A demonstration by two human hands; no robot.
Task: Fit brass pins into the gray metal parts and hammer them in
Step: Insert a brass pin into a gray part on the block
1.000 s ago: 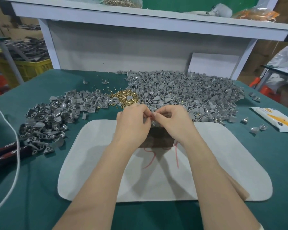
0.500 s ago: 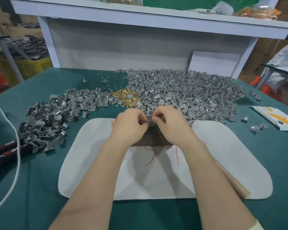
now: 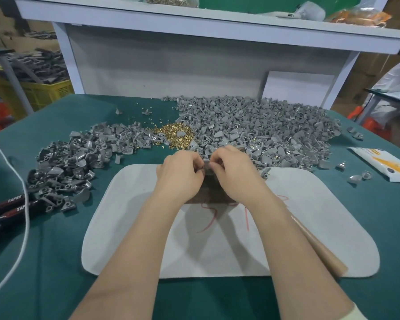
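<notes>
At the far left of the green table (image 3: 56,262) lie black-handled pliers (image 3: 7,209), and just right of them a loose pile of gray metal parts (image 3: 74,162). Beyond that pile's right end sits a small heap of brass pins (image 3: 173,135). In the middle, over the far edge of a white mat (image 3: 148,239), the left hand (image 3: 180,174) and right hand (image 3: 237,174) meet. Both have their fingers curled, pinching one gray part (image 3: 207,166) between them above a dark block (image 3: 211,192). Any pin there is too small to see. The part looks light and rigid, with a smooth curved face likely to slip, so I'd grip its flat edges. The pins look tiny and prone to roll, best pinched near the head. Further right spreads a larger heap of parts (image 3: 263,128), and a brown wooden handle (image 3: 319,250) lies under the right forearm.
</notes>
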